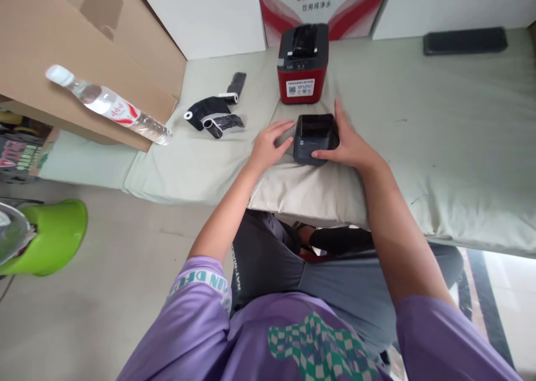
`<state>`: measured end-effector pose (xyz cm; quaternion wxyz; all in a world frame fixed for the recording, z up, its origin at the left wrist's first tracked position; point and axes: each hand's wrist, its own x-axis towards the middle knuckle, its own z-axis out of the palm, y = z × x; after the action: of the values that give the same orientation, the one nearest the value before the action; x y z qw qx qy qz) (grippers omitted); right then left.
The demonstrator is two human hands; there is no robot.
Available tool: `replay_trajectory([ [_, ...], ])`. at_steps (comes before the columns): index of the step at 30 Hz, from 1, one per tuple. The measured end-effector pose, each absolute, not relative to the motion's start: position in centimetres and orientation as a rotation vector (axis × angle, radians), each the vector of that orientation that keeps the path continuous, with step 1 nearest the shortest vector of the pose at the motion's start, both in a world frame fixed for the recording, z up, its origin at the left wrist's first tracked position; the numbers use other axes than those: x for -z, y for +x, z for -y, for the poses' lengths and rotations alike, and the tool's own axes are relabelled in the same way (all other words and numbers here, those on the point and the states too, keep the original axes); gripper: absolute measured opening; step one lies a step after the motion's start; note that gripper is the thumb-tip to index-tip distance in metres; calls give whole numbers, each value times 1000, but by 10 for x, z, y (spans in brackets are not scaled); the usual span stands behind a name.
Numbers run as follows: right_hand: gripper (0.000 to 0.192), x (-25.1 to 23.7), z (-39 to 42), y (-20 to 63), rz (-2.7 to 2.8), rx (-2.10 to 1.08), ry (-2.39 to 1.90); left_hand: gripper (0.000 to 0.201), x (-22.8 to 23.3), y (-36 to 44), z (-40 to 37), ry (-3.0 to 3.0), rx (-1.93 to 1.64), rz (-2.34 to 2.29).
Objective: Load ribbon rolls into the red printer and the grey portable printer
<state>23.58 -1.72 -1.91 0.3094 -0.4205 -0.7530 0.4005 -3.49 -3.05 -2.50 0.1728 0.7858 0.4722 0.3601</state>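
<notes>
A small dark label printer (312, 145) rests on the light green cloth near the front edge of the surface. My right hand (349, 143) grips its right side, the thumb lying over the front corner and the fingers along the far side. To the printer's left is my left hand (271, 142), fingers apart and holding nothing, its fingertips close to the casing. Behind the small printer stands a larger red and black receipt printer (302, 68) with a white sticker on its front. Several rolls of black ribbon (209, 110) lie to the left.
A plastic water bottle (115, 107) leans by a large cardboard box (96, 46) at the left. A long black object (464, 41) lies at the back right. White and red panels (322, 6) stand behind. A green stool (58, 238) is on the floor at the left.
</notes>
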Motion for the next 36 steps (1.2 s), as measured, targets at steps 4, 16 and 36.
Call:
replay_trajectory([
  [4, 164, 22, 15, 235, 1993, -1063, -1035, 37, 0, -45, 6, 2434, -785, -1207],
  [16, 160, 9, 22, 234, 1984, -1091, -1061, 40, -41, -50, -23, 2543, -382, -1051],
  [36, 164, 18, 19, 234, 1922, -1066, -1098, 38, 11, -34, 25, 2091, -869, -1368],
])
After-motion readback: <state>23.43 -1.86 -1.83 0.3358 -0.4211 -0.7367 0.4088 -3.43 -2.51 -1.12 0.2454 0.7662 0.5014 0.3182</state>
